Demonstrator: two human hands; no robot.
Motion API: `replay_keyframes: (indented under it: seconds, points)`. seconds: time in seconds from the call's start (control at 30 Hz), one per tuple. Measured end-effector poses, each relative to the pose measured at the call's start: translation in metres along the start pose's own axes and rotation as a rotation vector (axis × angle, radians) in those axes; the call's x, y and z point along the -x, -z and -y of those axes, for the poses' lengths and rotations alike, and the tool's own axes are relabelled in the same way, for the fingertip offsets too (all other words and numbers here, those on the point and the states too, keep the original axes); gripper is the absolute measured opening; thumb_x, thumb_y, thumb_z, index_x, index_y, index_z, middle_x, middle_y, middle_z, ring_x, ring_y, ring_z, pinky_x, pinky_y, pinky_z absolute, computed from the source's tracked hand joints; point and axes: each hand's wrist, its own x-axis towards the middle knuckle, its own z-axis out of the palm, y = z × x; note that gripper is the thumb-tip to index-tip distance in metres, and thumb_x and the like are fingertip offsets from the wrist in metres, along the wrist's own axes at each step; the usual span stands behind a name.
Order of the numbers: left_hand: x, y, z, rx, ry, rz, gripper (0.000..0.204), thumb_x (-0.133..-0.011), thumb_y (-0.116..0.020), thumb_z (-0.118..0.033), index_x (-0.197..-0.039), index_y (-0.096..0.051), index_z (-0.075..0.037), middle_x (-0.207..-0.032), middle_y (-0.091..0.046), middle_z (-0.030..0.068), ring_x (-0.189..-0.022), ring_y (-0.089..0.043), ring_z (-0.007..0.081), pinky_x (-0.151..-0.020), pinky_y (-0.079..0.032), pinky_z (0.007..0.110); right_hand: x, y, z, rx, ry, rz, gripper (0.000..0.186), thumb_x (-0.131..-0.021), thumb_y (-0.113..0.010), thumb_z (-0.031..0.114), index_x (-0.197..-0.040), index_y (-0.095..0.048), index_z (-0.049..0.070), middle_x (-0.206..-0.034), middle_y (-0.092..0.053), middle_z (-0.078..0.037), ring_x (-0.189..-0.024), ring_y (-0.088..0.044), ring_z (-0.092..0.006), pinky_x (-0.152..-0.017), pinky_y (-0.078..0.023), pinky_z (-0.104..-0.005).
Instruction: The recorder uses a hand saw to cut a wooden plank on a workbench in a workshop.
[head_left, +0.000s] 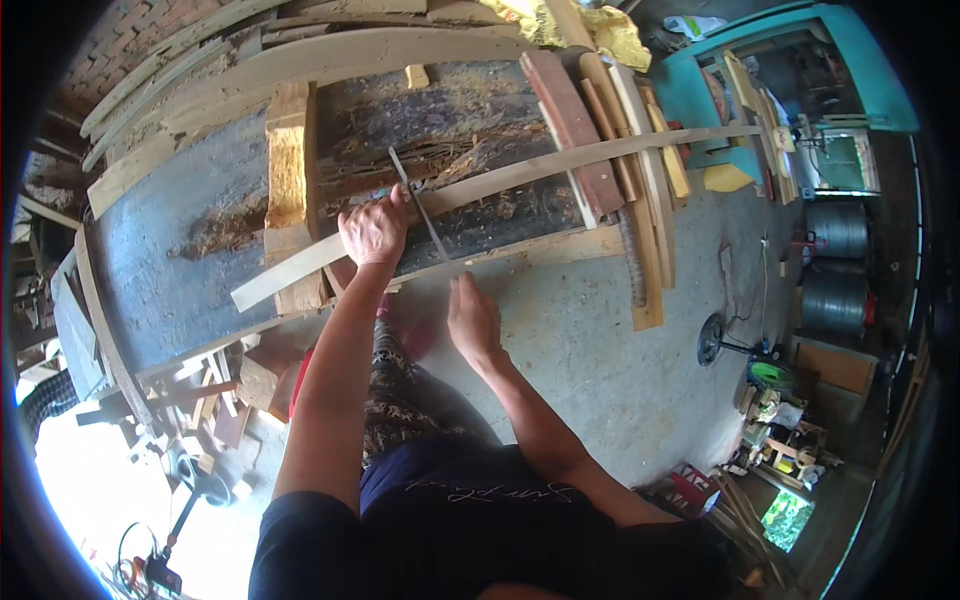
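Note:
A long, thin wooden strip (540, 172) lies slantwise across the dark, worn workbench (180, 270). My left hand (374, 230) is closed over it near its left end, thumb pointing away from me. Just right of that hand, a narrow grey metal blade (428, 222), like a slim saw or file, crosses the strip. My right hand (473, 316) grips the near end of this blade in front of the bench edge; its handle, if any, is hidden in the fist. Beneath the strip's left part lies a thick wooden block (290, 170) with a rough yellowish face.
Several boards, among them a reddish plank (575, 135), lie across the bench's right end. A small wood offcut (416, 76) sits toward the back. Long planks (300, 60) line the far side. To the right are a teal cabinet (690, 90) and a floor fan (712, 340).

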Motion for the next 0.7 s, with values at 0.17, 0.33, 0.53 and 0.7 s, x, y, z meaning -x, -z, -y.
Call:
replay_keyframes:
  seconds: [0.17, 0.33, 0.53, 0.7]
  points:
    - [-0.002, -0.004, 0.004, -0.015, 0.048, 0.203, 0.052, -0.096, -0.038, -0.046, -0.07, -0.07, -0.014, -0.071, -0.067, 0.0123, -0.075, -0.066, 0.027, -0.08, -0.042, 0.043, -0.03, 0.046, 0.007, -0.043, 0.218, -0.37, 0.011, -0.095, -0.048, 0.01, -0.09, -0.049, 0.001, -0.076, -0.06, -0.022, -0.069, -0.059, -0.0439, -0.056, -0.043, -0.0472]
    - [-0.001, 0.017, -0.004, 0.032, -0.043, 0.314, 0.043, -0.092, -0.044, -0.051, -0.096, -0.068, -0.015, -0.095, -0.069, 0.011, -0.095, -0.063, 0.0286, -0.089, -0.039, 0.047, -0.028, 0.092, -0.032, 0.05, 0.122, -0.306, 0.016, -0.095, -0.05, 0.013, -0.094, -0.053, -0.003, -0.076, -0.06, -0.022, -0.069, -0.06, -0.0415, -0.059, -0.047, -0.0465]
    - [0.003, 0.023, -0.006, 0.089, -0.139, 0.277, 0.03, -0.09, -0.051, -0.039, -0.102, -0.066, -0.016, -0.101, -0.066, 0.0116, -0.098, -0.059, 0.0299, -0.09, -0.036, 0.049, -0.007, 0.126, -0.086, 0.187, 0.153, -0.282, 0.015, -0.093, -0.053, 0.015, -0.093, -0.053, 0.0, -0.074, -0.06, -0.019, -0.067, -0.06, -0.0387, -0.058, -0.049, -0.0446]
    - [0.006, 0.017, -0.018, 0.043, -0.129, 0.191, 0.026, -0.092, -0.051, -0.035, -0.106, -0.065, -0.018, -0.105, -0.063, 0.0115, -0.098, -0.058, 0.0291, -0.09, -0.034, 0.048, -0.011, 0.156, -0.129, 0.184, 0.157, -0.236, 0.016, -0.093, -0.055, 0.016, -0.097, -0.055, 0.0, -0.079, -0.062, -0.018, -0.069, -0.062, -0.036, -0.058, -0.05, -0.043]
